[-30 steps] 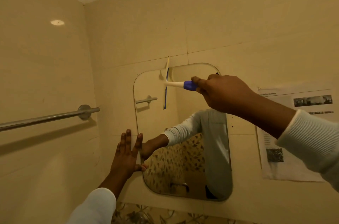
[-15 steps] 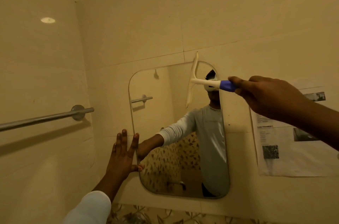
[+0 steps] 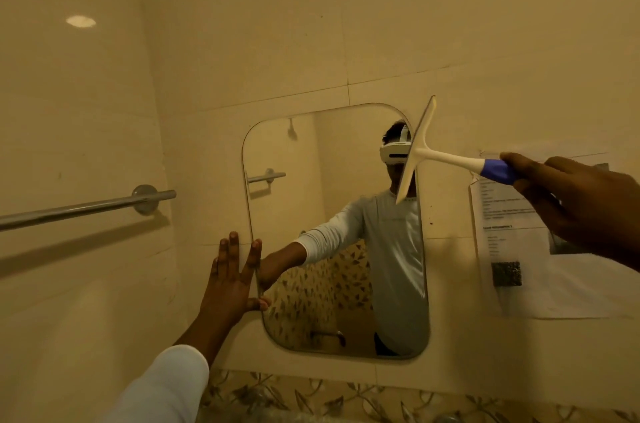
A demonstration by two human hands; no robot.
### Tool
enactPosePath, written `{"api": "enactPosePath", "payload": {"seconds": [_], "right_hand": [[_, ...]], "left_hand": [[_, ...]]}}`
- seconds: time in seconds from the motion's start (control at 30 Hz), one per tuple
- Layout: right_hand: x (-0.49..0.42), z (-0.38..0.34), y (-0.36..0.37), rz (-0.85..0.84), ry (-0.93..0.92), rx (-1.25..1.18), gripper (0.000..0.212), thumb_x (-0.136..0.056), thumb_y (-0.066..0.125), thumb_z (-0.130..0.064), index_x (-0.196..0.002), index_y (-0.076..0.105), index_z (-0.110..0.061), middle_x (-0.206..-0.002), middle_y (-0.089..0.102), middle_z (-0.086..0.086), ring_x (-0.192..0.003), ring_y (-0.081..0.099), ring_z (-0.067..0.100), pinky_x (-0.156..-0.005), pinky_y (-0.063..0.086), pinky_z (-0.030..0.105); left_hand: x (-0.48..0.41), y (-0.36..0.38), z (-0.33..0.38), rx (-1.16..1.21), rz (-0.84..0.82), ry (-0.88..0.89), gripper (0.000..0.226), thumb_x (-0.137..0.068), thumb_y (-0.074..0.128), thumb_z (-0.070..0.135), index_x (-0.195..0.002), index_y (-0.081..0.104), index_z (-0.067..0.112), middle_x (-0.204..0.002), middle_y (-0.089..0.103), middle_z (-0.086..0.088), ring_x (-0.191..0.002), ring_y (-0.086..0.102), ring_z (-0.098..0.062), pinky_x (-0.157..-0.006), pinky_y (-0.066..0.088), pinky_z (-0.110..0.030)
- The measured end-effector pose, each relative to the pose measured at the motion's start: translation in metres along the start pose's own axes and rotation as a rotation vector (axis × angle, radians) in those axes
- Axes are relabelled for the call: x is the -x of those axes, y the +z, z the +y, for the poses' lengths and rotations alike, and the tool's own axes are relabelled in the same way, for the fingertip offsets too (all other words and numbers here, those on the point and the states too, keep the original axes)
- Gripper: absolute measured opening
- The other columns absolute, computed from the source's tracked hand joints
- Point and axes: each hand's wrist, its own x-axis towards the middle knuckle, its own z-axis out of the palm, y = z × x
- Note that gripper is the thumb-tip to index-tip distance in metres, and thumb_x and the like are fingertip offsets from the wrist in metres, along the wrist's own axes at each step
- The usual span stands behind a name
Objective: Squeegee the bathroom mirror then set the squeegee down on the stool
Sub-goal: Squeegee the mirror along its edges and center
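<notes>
The squeegee is up in front of the upper right edge of the mirror. Its white blade stands nearly upright, the long axis tilted so that the top end leans to the right, past the rounded corner of the mirror, and the bottom end points down and left over the glass. Whether the blade touches the glass I cannot tell. The handle goes from the middle of the blade to the right and a little downward, and it ends in a blue grip.

The right hand holds this blue grip, with its fingers curled round it. The left hand lies flat on the wall at the left edge of the mirror. Its fingers are straight and spread, pointing up, and the thumb reaches the mirror's edge. It holds nothing.

The room is a bathroom corner with large cream tiles. A metal towel bar is fixed on the left wall. A printed paper sheet hangs on the wall just right of the mirror. Below the mirror runs a band of tiles with a leaf pattern.
</notes>
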Motion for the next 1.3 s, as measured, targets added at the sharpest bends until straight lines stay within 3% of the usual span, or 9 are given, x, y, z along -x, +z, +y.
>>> {"api": "enactPosePath", "payload": {"seconds": [0.23,0.37,0.43,0.53,0.63,0.77,0.87,1.1,1.3], "right_hand": [[-0.007,-0.072,0.043,0.069,-0.157,-0.113,0.054,-0.1,0.059,-0.028,-0.147,0.058,-0.002,-0.076,0.06,0.006,-0.054,0.042,0.008,-0.052,0.027,0.015],[-0.035,-0.131,0.073,0.023,-0.337,-0.16,0.058,-0.091,0.079,-0.019,-0.145,0.063,-0.008,-0.085,0.067,0.01,-0.061,0.05,0.013,-0.052,0.041,0.025],[-0.05,-0.158,0.086,-0.009,-0.393,-0.12,0.06,-0.1,0.072,-0.024,-0.156,0.052,-0.016,-0.1,0.07,0.011,-0.075,0.063,0.021,-0.066,0.056,0.037],[-0.068,-0.186,0.107,-0.085,-0.433,-0.079,0.063,-0.11,0.054,-0.033,-0.167,0.028,-0.029,-0.113,0.065,0.007,-0.093,0.061,0.021,-0.084,0.051,0.036],[-0.083,-0.201,0.119,-0.064,-0.429,-0.07,0.065,-0.108,0.058,-0.032,-0.166,0.031,-0.029,-0.115,0.066,0.008,-0.094,0.061,0.021,-0.076,0.039,0.03],[-0.096,-0.207,0.121,0.021,-0.454,0.034,0.072,-0.074,0.097,-0.026,-0.141,0.069,-0.021,-0.088,0.074,0.011,-0.065,0.068,0.02,-0.059,0.033,0.026],[-0.101,-0.207,0.125,0.032,-0.482,0.032,0.076,-0.065,0.102,-0.026,-0.134,0.073,-0.019,-0.088,0.076,0.013,-0.062,0.069,0.021,-0.05,0.042,0.027],[-0.106,-0.213,0.138,-0.054,-0.438,-0.088,0.072,-0.102,0.069,-0.031,-0.166,0.034,-0.03,-0.131,0.066,0.018,-0.096,0.07,0.027,-0.067,0.042,0.03],[-0.101,-0.215,0.132,-0.18,-0.411,-0.026,0.074,-0.107,0.059,-0.031,-0.168,0.018,-0.031,-0.123,0.064,0.015,-0.093,0.067,0.024,-0.068,0.051,0.032]], "left_hand": [[-0.001,-0.004,0.004,-0.01,-0.024,-0.011,0.148,-0.061,0.073,0.08,-0.148,-0.038,0.035,-0.155,-0.045,-0.019,-0.146,-0.035,-0.043,-0.123,0.002,-0.058],[0.003,-0.009,0.007,-0.01,-0.034,-0.021,0.143,-0.066,0.072,0.077,-0.153,-0.031,0.03,-0.154,-0.048,-0.017,-0.145,-0.037,-0.042,-0.124,0.0,-0.057],[0.003,-0.01,0.009,-0.004,-0.042,-0.026,0.141,-0.069,0.072,0.076,-0.151,-0.033,0.03,-0.152,-0.05,-0.015,-0.145,-0.039,-0.041,-0.125,-0.002,-0.057],[0.002,-0.011,0.01,-0.012,-0.059,-0.034,0.142,-0.069,0.068,0.08,-0.144,-0.044,0.034,-0.151,-0.053,-0.014,-0.143,-0.041,-0.04,-0.125,-0.005,-0.056],[0.003,-0.01,0.01,-0.041,-0.06,-0.024,0.142,-0.069,0.064,0.083,-0.14,-0.049,0.034,-0.153,-0.049,-0.017,-0.144,-0.04,-0.04,-0.125,-0.006,-0.056],[0.003,-0.009,0.006,-0.022,-0.058,-0.017,0.139,-0.071,0.067,0.079,-0.146,-0.04,0.032,-0.153,-0.05,-0.016,-0.144,-0.04,-0.04,-0.124,-0.006,-0.056],[0.002,-0.007,0.005,-0.028,-0.062,-0.016,0.138,-0.071,0.066,0.08,-0.146,-0.04,0.031,-0.153,-0.049,-0.016,-0.143,-0.041,-0.041,-0.123,-0.008,-0.054],[-0.002,-0.002,0.001,-0.046,-0.069,-0.022,0.14,-0.071,0.062,0.083,-0.146,-0.039,0.025,-0.152,-0.05,-0.016,-0.142,-0.042,-0.04,-0.122,-0.011,-0.053],[-0.002,0.0,0.0,-0.043,-0.042,-0.019,0.139,-0.069,0.06,0.086,-0.138,-0.05,0.037,-0.151,-0.051,-0.016,-0.143,-0.042,-0.04,-0.122,-0.012,-0.052]]}}
